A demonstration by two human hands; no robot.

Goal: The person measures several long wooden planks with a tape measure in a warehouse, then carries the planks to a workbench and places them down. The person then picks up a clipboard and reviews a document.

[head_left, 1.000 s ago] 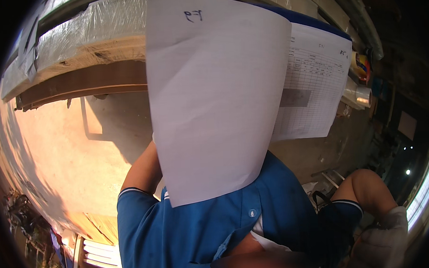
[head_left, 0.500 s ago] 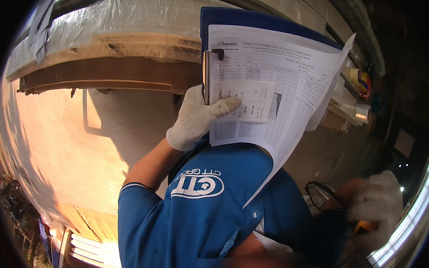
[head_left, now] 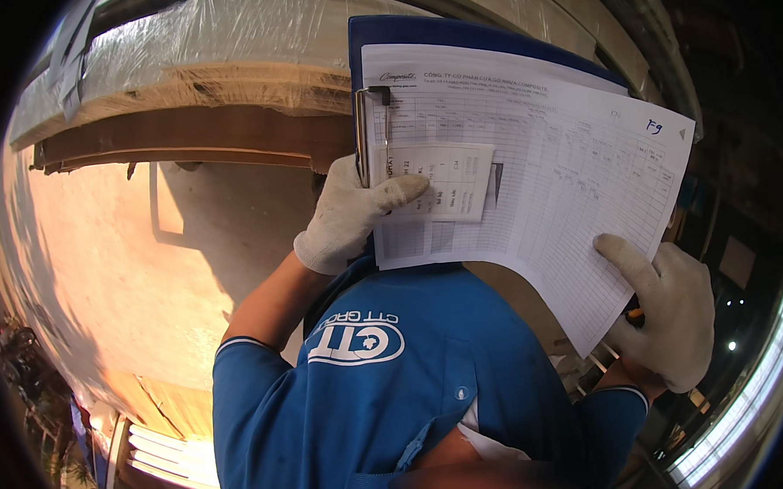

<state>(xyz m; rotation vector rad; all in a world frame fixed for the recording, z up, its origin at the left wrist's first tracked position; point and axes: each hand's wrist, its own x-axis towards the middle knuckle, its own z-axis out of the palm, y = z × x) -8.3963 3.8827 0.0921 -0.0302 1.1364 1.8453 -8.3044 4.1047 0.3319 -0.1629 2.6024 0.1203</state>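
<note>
A dark blue clipboard [head_left: 487, 29] with a metal clip stands tilted in front of my chest. Clipped to it are printed paper sheets [head_left: 529, 203] bearing tables. My left hand [head_left: 342, 213], in a whitish knit glove, grips the clipboard's left edge. Its thumb presses a small white printed card [head_left: 463, 184] against the sheets. At the lower right edge of the sheets is my gloved right hand [head_left: 674, 311]. One of its fingers lies on the front of the paper, and the others are partly behind the edge, pinching it.
Beyond the clipboard runs a stack wrapped in clear film [head_left: 182, 44] with brown cardboard [head_left: 212, 134] along its lower side. A sunlit pale floor [head_left: 104, 257] spreads at left. White slats [head_left: 169, 455] lie at lower left.
My right hand has come up from the lower right to the sheets' edge. The curled paper now spreads out to the right. The clipboard has shifted slightly left with my left hand.
</note>
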